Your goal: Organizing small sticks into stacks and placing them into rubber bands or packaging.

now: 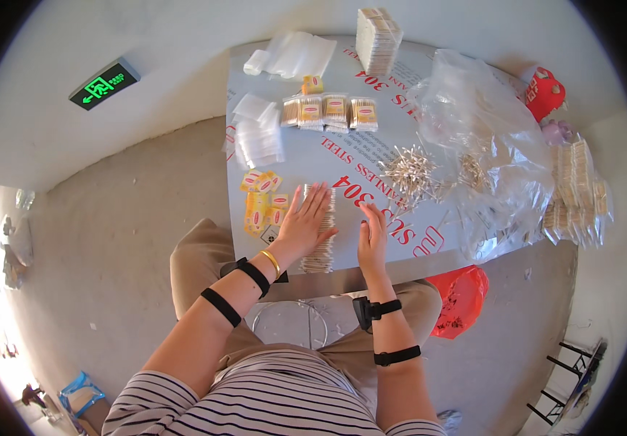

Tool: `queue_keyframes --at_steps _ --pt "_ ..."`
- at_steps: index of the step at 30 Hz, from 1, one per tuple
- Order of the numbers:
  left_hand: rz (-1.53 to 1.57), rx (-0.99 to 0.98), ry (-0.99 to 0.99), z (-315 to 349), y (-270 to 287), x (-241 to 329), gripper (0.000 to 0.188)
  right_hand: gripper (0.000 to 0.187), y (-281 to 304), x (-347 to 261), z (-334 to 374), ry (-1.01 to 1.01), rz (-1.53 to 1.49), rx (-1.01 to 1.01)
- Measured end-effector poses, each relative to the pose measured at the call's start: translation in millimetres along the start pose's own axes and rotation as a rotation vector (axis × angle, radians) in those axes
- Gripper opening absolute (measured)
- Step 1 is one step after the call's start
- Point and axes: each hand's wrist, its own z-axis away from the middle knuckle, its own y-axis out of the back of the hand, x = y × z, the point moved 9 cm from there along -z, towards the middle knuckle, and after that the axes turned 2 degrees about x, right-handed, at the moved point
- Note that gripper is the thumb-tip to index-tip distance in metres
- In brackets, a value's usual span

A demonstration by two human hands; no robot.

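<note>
My left hand [302, 227] lies flat, fingers stretched out, over a long narrow row of cotton swabs [318, 259] near the table's front edge. Just right of that row, my right hand [373, 243] is held on edge with its fingers extended and nothing in it. Several yellow printed cards [257, 212] lie left of my left hand. Beyond my right hand is a loose heap of cotton swabs [409, 173]. Farther back, flat packs of swabs with yellow labels [335, 110] sit in a line, beside clear plastic sleeves [259, 142].
The table [386, 247] has a printed film on top. A tall stack of swab packs [377, 43] stands at the back. On the right are a large clear bag [473, 109] and bundled packs [575, 189]. Below the table's right side hangs a red bag [462, 301].
</note>
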Motion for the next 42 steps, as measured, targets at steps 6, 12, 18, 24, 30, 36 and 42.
queue_keyframes --at_steps 6,12,18,24,30,36,42 --pt "-0.04 -0.088 0.039 -6.8 -13.1 -3.2 0.092 0.036 15.0 2.1 13.9 -0.083 -0.008 0.039" --pt "-0.017 -0.117 0.023 -2.4 -15.1 -3.2 0.092 0.029 86.0 30.5 14.4 -0.133 0.206 0.2" --pt "-0.009 -0.135 0.063 -7.3 -5.8 -2.2 0.086 0.037 120.2 59.6 -3.0 -0.143 0.575 0.009" --pt "0.108 -0.006 0.087 -6.7 6.9 -11.7 0.079 0.045 93.5 50.5 -35.7 0.06 0.635 -0.217" --pt "0.068 -0.066 0.064 0.0 -2.1 -10.7 0.077 0.033 87.8 60.0 -49.1 0.08 0.625 -0.303" --pt "0.038 -0.037 0.052 3.6 -4.6 -12.1 0.078 0.027 70.0 46.5 -61.0 0.233 0.621 -0.373" --pt "0.038 -0.037 0.051 2.9 -6.6 -10.5 0.078 0.016 54.5 55.0 -65.9 0.229 0.639 -0.507"
